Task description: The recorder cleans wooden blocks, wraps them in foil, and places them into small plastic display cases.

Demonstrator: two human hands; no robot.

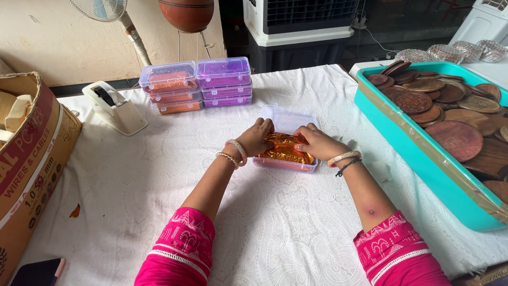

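Pink sleeves [180,249] sit closest. Both hands, left hand [256,136] and right hand [316,142], press flat, not gripping, on shiny orange foil [284,149] inside the open clear box [286,159] mid-table; its lid looks ready to be folded down.

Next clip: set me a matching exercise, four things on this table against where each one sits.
Things:
1. tape dispenser
2. turquoise tray of wooden discs
3. cardboard box
4. open clear box with orange foil

Places:
A. far left edge of the table
B. under both hands, table centre
C. right side of the table
D. left of the stacked lidded boxes

Pairs: 1-D, 2-C, 3-A, 4-B
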